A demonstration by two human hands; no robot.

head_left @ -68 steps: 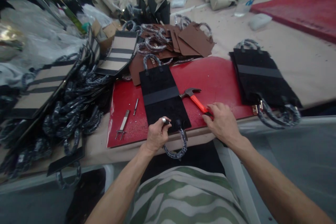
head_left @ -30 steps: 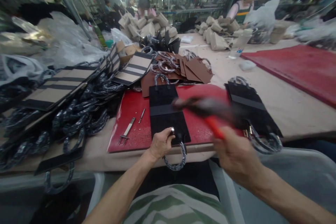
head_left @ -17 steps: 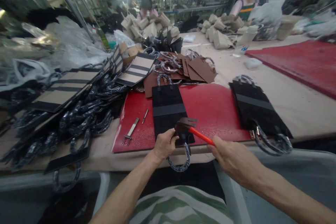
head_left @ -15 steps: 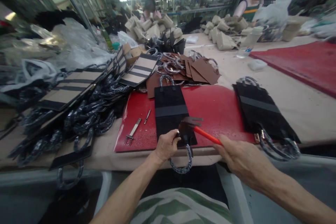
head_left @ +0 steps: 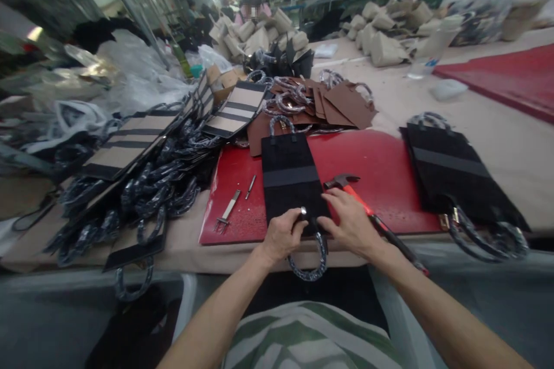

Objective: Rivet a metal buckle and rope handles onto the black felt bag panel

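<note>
A black bag panel [head_left: 288, 155] with a grey band lies on the red mat [head_left: 367, 150]. Plastic-wrapped loop handles are at both its ends; the nearer handle [head_left: 308, 277] hangs over the table edge. My left hand [head_left: 281, 236] is closed at the panel's near end, pinching a small silvery metal piece [head_left: 303, 211], its lower part hidden by the fingers. My right hand [head_left: 348, 222] is open, fingers apart, at the panel's right edge. Beside it a claw hammer [head_left: 361, 199] with an orange and black handle rests on the mat, partly under my right forearm.
A forked punch [head_left: 229, 207] and a thin metal rod [head_left: 251, 187] lie on the mat's left. Black panels with handles [head_left: 459, 167] sit to the right. Brown panels [head_left: 341, 104] and striped panels [head_left: 134, 138] are heaped behind and left. Co-workers are across the table.
My right hand has let go of the hammer, which now lies on the mat, and has moved left to the panel. My left hand still pinches the metal piece. The view has shifted slightly.
</note>
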